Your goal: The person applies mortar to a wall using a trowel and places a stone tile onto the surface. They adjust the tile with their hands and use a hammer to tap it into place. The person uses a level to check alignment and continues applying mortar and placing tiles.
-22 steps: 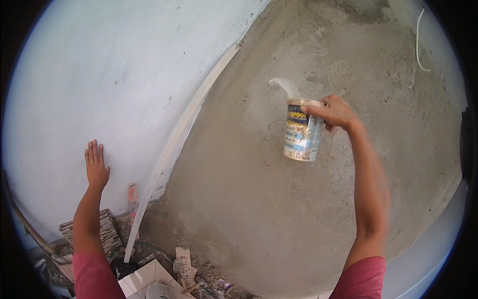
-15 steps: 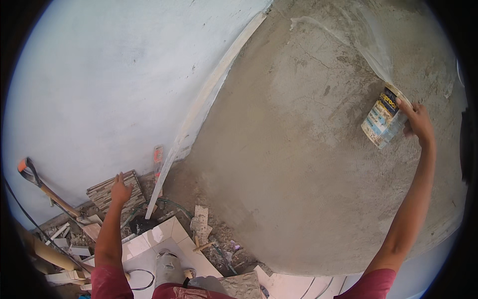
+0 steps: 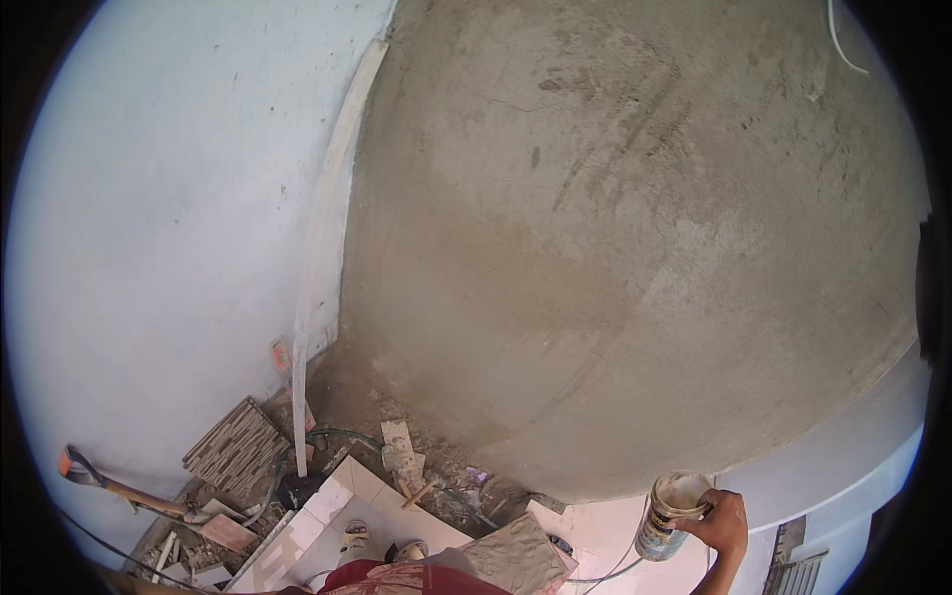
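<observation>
Presently, I find the right grip (image 3: 724,523) grasping the rim of a stained, blue-and-black-labelled cylindrical container (image 3: 657,540), now lowered from before the grey cement-plastered wall (image 3: 585,258) to near its lower right edge. The clear liquid no longer arcs across; I judge that throw finished. Left grip unseen: state undetermined.

That left wall (image 3: 178,218)'s bluish white, the slab (image 3: 238,446) below it brown-striped, the far plaster (image 3: 575,268) blotchy grey-brown to my eye, and the can (image 3: 658,538), near right, yellow, blackish and pale blue.
</observation>
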Demonstrator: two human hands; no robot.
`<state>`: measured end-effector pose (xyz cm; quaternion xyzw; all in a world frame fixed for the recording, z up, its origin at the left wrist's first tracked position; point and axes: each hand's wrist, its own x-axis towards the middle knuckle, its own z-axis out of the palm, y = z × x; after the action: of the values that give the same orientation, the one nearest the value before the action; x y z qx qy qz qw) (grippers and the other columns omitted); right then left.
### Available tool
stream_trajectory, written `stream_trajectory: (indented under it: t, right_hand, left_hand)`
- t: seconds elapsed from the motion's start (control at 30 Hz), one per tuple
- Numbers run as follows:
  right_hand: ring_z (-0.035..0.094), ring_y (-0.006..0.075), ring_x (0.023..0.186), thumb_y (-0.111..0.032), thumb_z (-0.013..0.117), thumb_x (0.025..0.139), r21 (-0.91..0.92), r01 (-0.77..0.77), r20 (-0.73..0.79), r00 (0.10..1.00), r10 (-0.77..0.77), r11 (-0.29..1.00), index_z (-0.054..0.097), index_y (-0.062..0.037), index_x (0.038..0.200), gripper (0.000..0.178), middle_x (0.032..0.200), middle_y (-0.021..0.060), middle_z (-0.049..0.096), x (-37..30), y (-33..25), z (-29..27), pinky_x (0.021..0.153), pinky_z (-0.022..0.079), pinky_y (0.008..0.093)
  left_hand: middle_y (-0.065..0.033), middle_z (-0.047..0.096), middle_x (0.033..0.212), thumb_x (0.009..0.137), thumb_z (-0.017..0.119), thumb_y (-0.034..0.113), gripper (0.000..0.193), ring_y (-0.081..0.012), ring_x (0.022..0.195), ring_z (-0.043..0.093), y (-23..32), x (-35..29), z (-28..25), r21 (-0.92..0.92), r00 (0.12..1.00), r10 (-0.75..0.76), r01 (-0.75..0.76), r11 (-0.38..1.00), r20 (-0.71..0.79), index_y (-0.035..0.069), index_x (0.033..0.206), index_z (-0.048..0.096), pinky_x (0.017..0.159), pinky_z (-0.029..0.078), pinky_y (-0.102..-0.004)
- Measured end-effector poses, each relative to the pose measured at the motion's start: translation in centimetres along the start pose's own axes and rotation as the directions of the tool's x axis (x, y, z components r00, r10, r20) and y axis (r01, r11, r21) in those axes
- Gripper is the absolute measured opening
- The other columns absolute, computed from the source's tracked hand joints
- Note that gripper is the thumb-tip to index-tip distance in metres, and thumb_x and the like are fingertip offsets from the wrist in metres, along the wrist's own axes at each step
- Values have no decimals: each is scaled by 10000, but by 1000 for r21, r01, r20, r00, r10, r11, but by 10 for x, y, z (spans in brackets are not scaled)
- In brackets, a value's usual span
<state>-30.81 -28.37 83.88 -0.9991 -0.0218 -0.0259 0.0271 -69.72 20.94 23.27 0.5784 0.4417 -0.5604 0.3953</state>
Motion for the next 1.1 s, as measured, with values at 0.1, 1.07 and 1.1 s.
stream_trajectory:
  t: [0.1,1.07,1.1]
  right_hand:
    - [693,307,625,-584,907,527,-22,172,195,967,-164,985,730,43,780,699,650,176,674,19,-25,-54,621,536,383]
    - [662,345,868,-360,913,543,-184,-181,137,968,208,966,669,4,962,606,920,172,699,-13,253,47,767,517,418]
    - [658,356,952,-399,919,511,-343,-155,191,954,230,927,686,-16,980,650,987,175,697,-3,229,61,820,519,422]
  left_hand:
    - [-287,540,1390,802,758,411,835,-354,1295,543,115,-42,-151,185,927,186,-130,974,-326,-91,1402,465,1058,450,-407]
    - [-227,570,1269,936,636,409,640,-403,1120,623,-57,-56,23,-535,965,-181,52,843,-192,32,1425,467,898,537,-529]
    - [-218,591,1255,934,637,410,630,-402,1086,635,-24,-61,-7,-501,939,-146,-31,865,-311,32,1415,489,892,535,-524]
